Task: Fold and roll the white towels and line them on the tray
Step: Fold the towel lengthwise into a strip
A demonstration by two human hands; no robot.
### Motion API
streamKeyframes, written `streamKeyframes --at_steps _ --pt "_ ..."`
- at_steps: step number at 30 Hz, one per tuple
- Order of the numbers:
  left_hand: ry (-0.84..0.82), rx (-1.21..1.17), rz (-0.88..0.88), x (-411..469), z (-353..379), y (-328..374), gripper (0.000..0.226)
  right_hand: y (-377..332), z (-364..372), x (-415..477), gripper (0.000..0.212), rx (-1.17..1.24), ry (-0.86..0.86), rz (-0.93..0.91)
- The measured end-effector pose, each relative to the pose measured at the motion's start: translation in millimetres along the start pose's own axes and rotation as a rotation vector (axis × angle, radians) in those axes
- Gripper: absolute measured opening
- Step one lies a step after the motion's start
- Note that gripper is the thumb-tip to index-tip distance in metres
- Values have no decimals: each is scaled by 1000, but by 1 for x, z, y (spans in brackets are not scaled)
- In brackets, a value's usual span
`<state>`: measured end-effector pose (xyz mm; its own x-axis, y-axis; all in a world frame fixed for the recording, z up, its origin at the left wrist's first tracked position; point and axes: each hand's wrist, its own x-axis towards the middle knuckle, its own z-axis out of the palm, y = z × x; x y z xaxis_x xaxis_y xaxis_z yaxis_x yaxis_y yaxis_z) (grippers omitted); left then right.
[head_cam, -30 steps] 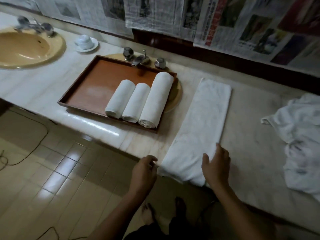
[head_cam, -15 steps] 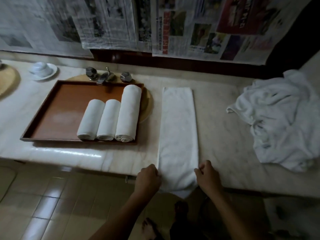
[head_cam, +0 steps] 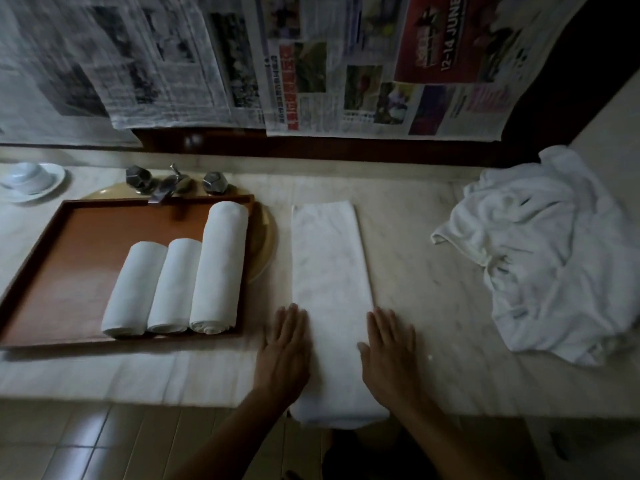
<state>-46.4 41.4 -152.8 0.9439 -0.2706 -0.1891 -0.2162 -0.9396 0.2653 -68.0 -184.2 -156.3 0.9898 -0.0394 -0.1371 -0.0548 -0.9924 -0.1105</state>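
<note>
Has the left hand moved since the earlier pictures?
Yes. The left hand went forward from the front edge of the marble counter, now flat on the left side of the folded white towel.

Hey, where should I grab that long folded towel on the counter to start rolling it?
Take the folded towel by its near end, from your side, at both corners. It lies flat, running away from you, and that end droops over the counter edge, so it should lift easily.
</note>
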Motion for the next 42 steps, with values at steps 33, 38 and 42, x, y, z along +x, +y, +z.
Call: streamKeyframes --at_steps 33,38,42 --pt "53 -8 -53 279 -66 -26 71 2 -38 294 68 121 159 -13" --pt "186 -254 97 188 -42 7 60 -13 -19 197 67 222 169 -207" --pt "149 -126 133 198 -23 -7 60 -6 -7 200 63 168 155 -228"
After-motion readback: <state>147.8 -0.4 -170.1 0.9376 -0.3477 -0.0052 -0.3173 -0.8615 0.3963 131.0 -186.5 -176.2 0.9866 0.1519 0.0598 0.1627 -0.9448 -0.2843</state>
